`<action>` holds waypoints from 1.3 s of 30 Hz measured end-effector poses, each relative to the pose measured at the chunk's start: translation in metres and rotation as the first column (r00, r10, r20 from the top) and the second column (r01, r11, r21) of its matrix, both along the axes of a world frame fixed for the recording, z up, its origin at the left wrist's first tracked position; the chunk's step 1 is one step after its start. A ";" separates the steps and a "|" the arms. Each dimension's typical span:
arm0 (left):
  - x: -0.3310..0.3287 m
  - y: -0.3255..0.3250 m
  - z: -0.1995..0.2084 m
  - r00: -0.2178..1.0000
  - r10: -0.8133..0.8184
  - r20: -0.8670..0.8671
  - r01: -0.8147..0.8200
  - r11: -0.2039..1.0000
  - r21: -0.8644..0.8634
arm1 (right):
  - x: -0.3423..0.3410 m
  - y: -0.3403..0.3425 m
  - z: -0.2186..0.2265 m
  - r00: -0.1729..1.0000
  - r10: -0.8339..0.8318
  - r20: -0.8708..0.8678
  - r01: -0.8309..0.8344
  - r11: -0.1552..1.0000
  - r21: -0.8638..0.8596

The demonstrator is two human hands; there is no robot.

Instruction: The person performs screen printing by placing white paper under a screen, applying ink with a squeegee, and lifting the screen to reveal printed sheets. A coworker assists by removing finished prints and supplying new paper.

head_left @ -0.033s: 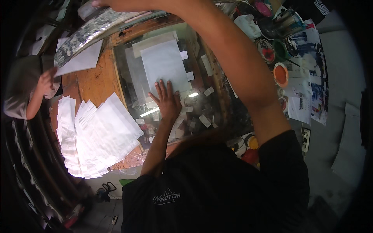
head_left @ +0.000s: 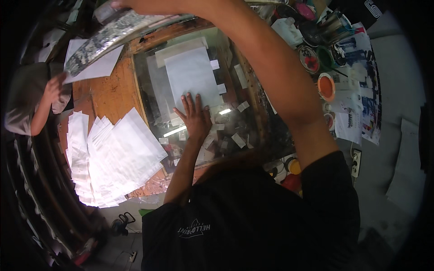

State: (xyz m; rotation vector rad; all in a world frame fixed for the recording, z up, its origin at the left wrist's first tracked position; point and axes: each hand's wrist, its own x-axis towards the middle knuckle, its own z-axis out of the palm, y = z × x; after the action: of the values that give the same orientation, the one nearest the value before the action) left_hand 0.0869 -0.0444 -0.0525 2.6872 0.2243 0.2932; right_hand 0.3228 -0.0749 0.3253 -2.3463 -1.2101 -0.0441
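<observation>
My left hand (head_left: 195, 118) lies flat with fingers spread, pressing the lower part of a white sheet of paper (head_left: 190, 72). That sheet rests on a glass-topped board (head_left: 235, 122) with small paper tabs stuck about it. Across the top my right arm reaches far over to the left. My right hand (head_left: 151, 5), partly cut off by the upper edge, is closed on the raised screen-printing frame (head_left: 106, 39), whose side looks silvery and mottled. Most of its fingers are hidden.
A fanned pile of white sheets (head_left: 122, 153) covers the wooden table (head_left: 108, 101) at left. Another person's hand (head_left: 53, 89) is beside a white sheet (head_left: 101, 63) behind the frame. Open ink tubs (head_left: 326, 86) and stained papers (head_left: 370, 90) crowd the right.
The other person's hand has moved up slightly, and the white sheet behind the frame has shifted a little. My own hands stay nearly in place.
</observation>
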 end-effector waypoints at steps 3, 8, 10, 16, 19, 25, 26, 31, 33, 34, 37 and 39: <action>-0.015 0.010 0.017 0.996 0.085 0.015 -0.081 0.979 -0.190 | -0.022 0.015 -0.022 0.997 0.033 0.064 -0.031 0.999 -0.027; -0.041 0.015 0.126 0.876 0.398 0.272 0.101 0.401 -0.911 | -0.104 -0.028 -0.130 0.936 -0.125 0.329 0.041 0.967 0.250; -0.072 0.018 0.121 0.855 0.515 -0.062 0.042 -0.189 -0.981 | -0.127 -0.045 -0.172 0.988 -0.080 0.132 0.065 0.991 0.118; -0.078 0.030 0.081 0.728 0.282 -0.625 -0.286 -0.703 -0.651 | -0.023 -0.004 -0.278 0.997 -0.003 -0.082 0.006 0.999 0.038; -0.068 0.031 0.072 0.715 0.260 -0.649 -0.302 -0.723 -0.621 | 0.053 0.042 -0.307 0.990 -0.043 0.133 0.040 0.999 0.027; -0.078 0.033 0.066 0.700 0.276 -0.658 -0.301 -0.722 -0.623 | 0.089 0.073 -0.335 0.997 -0.057 0.044 0.060 0.994 -0.090; -0.080 0.033 0.071 0.700 0.278 -0.658 -0.303 -0.719 -0.626 | 0.083 0.067 -0.328 0.999 -0.039 -0.023 0.037 0.996 -0.075; -0.084 0.035 0.060 0.724 0.234 -0.649 -0.382 -0.647 -0.659 | 0.032 0.038 -0.335 0.999 -0.043 -0.024 0.037 0.978 -0.206; -0.084 0.038 0.050 0.750 0.245 -0.615 -0.335 -0.661 -0.671 | -0.001 0.024 -0.338 0.999 -0.049 0.006 0.049 0.973 -0.227; -0.084 0.039 0.046 0.762 0.250 -0.597 -0.313 -0.665 -0.678 | -0.023 0.015 -0.339 0.999 -0.048 0.008 0.049 0.983 -0.179; -0.079 0.039 0.056 0.756 0.259 -0.600 -0.315 -0.660 -0.682 | -0.098 -0.018 -0.337 0.994 -0.063 0.085 0.069 0.995 -0.068; -0.082 0.038 0.052 0.764 0.274 -0.584 -0.311 -0.636 -0.706 | -0.151 -0.037 -0.330 0.994 -0.058 0.088 0.064 0.995 -0.072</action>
State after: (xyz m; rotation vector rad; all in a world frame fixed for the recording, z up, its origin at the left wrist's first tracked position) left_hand 0.0053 -0.0061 -0.0006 0.4363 0.9587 0.0835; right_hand 0.1721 -0.1121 -0.0049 -2.4690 -1.1990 -0.1234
